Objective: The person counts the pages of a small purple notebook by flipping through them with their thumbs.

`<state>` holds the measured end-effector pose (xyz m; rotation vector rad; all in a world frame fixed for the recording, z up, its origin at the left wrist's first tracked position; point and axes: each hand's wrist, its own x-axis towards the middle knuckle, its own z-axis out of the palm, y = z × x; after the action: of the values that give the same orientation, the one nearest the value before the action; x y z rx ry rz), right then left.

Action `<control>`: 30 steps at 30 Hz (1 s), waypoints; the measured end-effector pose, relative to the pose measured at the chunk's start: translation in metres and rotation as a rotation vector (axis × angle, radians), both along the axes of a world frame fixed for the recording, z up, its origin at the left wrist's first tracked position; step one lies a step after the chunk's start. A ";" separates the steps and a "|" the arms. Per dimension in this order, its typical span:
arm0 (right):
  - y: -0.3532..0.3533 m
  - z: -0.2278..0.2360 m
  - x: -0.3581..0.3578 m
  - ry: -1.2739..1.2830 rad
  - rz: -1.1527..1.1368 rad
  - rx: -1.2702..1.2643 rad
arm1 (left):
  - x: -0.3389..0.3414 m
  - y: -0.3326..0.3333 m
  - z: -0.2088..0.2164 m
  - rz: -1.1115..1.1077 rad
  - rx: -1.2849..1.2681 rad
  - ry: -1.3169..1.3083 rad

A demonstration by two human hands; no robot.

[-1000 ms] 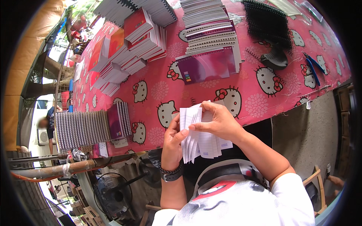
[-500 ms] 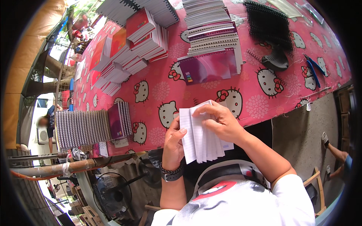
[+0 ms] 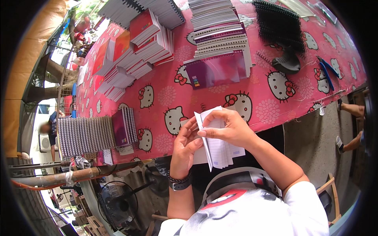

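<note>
Head view: lined sheets [image 3: 221,151] point lengthwise toward the white shirt [image 3: 256,212].

Colourful block lettering [image 3: 195,81] stands on purple notebooks [image 3: 218,70] and red booklets [image 3: 141,23].

We pinch a sheaf of lined paper [image 3: 221,152] in our right hand [image 3: 232,128], our left hand [image 3: 184,148] loosely curled beside it. Across the pink worktop [image 3: 165,80] we see spiral-bound notebooks [image 3: 84,135], red-covered booklets [image 3: 144,25], a purple-covered stack [image 3: 214,72], black binding coils [image 3: 277,23] and blue-handled pliers [image 3: 326,73].
</note>
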<state>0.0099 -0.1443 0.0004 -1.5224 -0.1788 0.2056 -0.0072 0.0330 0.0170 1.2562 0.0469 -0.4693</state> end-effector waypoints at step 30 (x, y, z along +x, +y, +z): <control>0.005 -0.001 0.000 0.048 0.020 -0.023 | -0.002 -0.002 0.001 0.015 0.052 -0.014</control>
<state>0.0101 -0.1394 -0.0006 -1.5374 -0.1539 0.2601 -0.0089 0.0310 0.0176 1.3095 0.0565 -0.4489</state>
